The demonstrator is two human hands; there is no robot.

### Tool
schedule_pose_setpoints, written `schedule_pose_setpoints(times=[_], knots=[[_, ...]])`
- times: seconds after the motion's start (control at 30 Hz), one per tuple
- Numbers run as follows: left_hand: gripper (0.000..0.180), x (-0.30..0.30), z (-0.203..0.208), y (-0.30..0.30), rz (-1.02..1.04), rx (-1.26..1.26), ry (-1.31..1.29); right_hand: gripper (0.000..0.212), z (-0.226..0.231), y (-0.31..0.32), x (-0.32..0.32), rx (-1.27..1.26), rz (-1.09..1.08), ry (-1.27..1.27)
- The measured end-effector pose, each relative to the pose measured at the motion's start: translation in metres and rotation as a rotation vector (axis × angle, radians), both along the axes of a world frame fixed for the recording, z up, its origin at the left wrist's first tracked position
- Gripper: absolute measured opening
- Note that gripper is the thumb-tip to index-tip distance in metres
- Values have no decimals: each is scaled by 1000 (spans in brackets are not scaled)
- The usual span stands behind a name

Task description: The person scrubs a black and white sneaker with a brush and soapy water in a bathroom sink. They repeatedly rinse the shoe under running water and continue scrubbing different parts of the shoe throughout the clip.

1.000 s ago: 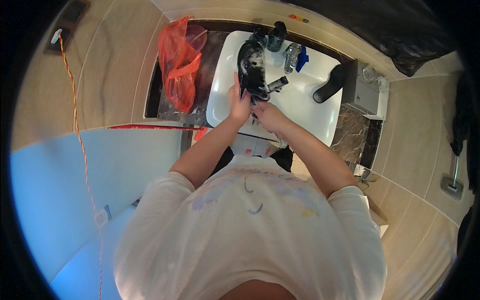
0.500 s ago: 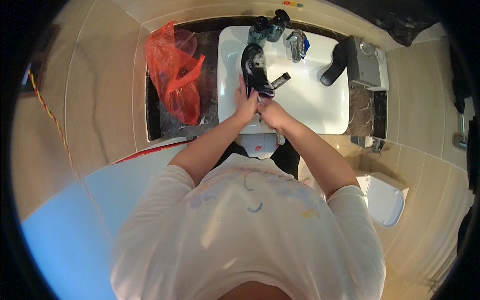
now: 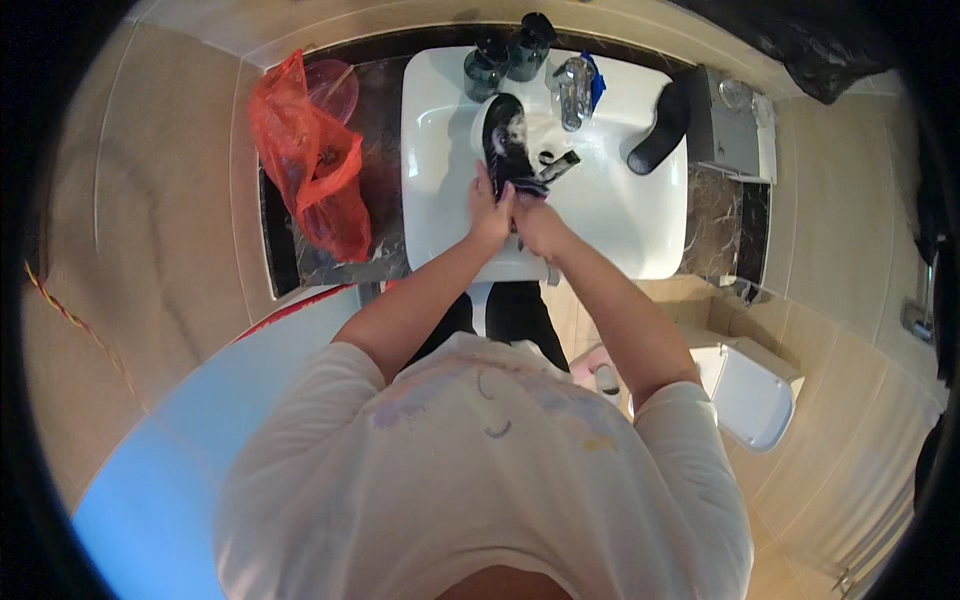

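- Now the left hand [image 3: 490, 212] and the right hand [image 3: 540, 225] sit side by side over the white sink [image 3: 440, 200], touching each other, fingers curled round the near end of a black shoe [image 3: 505, 145].
- Both hands are closed on that shoe; how tightly each finger wraps cannot be told from above.
- The shoe lies in the basin, running from the hands toward 12 o'clock, with pale suds on its upper face.
- A small dark brush-like piece [image 3: 560, 165] pokes out at about 1 o'clock from the hands, just beside the shoe; which hand holds it cannot be made out.
- Against the earlier pictures, the hands keep the same grip on the shoe, and the shoe has stayed in the basin; the view itself has swung, so the sink now sits squarely at 12 o'clock instead of slanting off to the right.
- A chrome tap [image 3: 572, 90] stands at the far rim, at 1 o'clock from the shoe, with two dark cups [image 3: 505, 55] just to its left.
- A second black shoe [image 3: 660, 130] rests on the sink's right edge, at 3 o'clock from the first.
- A red plastic bag [image 3: 315, 170] lies on the dark counter at 9 o'clock from the sink.
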State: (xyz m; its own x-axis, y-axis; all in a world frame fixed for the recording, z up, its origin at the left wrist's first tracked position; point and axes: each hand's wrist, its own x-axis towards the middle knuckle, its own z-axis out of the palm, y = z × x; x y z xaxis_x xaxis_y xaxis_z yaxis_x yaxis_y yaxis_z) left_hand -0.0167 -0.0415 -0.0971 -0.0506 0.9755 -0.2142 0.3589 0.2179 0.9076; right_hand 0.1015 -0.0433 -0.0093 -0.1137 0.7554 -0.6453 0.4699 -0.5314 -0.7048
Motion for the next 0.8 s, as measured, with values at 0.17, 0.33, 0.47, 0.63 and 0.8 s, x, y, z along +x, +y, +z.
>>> schedule_pose_setpoints(times=[0.17,0.33,0.47,0.63,0.8], knots=[[77,17,-28,1,51,26,-454,40,2,-10,26,-61,88,49],[74,48,-13,-2,357,-90,-786,36,-13,-6,83,179,366,-81],[63,55,-4,-22,191,-425,-333,37,-9,43,85,50,918,-595],[68,78,24,-29,321,-416,-237,40,20,76,93,302,940,-840],[73,19,92,28,-299,313,523,46,19,80,107,407,1009,-849]])
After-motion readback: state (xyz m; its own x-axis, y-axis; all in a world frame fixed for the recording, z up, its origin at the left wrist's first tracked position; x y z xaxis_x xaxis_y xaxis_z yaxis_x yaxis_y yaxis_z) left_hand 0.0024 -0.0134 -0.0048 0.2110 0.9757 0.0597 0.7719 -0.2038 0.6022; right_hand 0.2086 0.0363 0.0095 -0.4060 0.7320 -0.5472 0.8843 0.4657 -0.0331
